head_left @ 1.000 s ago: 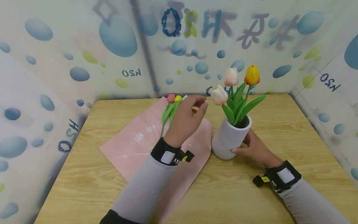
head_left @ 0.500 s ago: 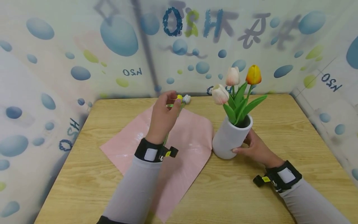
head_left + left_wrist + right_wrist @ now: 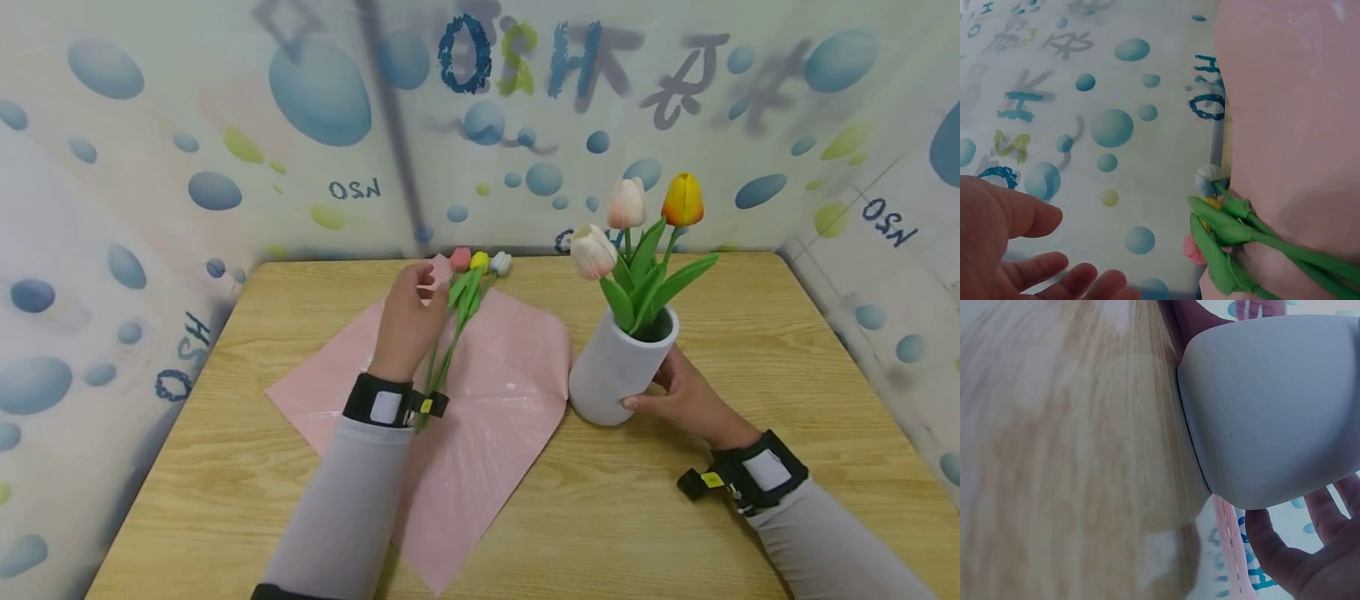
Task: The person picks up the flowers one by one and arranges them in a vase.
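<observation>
A white vase stands on the table at the right in the head view, holding two pale pink tulips and an orange-yellow tulip. My right hand grips its lower right side; in the right wrist view the thumb touches the vase wall. Three smaller tulips, pink, yellow and white, lie on pink wrapping paper. My left hand is above the paper, just left of their leaves. Its fingers are loosely bent around nothing in the left wrist view.
The wooden table ends at a patterned backdrop behind and at both sides. The right edge of the paper lies close against the vase base.
My left hand has moved left from near the vase, across the small tulips, uncovering their heads and stems. The right hand and the vase have stayed in place.
</observation>
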Demonstrator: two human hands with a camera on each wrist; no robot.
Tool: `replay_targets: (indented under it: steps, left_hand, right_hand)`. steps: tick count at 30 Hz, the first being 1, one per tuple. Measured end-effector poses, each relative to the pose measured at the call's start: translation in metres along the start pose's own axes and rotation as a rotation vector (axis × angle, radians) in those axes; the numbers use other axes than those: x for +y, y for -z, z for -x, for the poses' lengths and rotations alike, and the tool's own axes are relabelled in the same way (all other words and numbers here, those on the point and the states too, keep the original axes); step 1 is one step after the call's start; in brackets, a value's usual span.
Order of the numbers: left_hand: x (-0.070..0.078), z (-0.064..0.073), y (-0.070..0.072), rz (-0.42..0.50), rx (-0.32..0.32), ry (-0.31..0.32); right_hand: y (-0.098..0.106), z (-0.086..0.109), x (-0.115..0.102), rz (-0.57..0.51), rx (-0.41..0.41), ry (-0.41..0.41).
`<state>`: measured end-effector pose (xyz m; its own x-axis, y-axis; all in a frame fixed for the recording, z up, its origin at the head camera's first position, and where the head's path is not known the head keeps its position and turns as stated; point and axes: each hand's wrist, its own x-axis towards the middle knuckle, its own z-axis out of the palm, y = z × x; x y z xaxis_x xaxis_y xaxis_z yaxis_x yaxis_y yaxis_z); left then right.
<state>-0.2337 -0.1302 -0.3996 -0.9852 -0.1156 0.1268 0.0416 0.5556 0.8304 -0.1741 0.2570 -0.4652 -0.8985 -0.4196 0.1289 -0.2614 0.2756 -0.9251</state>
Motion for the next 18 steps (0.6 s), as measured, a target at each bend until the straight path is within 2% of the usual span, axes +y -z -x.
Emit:
replay_targets:
  steps: [7, 11, 18]
  left_hand:
    - [-0.024, -0.005, -0.001, -0.246, -0.147, 0.130]
    - [-0.034, -0.006, -0.002, -0.313, -0.222, 0.178]
    - [-0.042, -0.006, -0.001, -0.422, -0.300, 0.189]
  right_hand:
    - [0.000, 0.000, -0.002, -0.008, -0.005, -0.004]
    - [0.000, 0.000, -0.002, -0.008, -0.005, -0.010]
    - [0.000, 0.000, -0.002, -0.009, -0.003, -0.002]
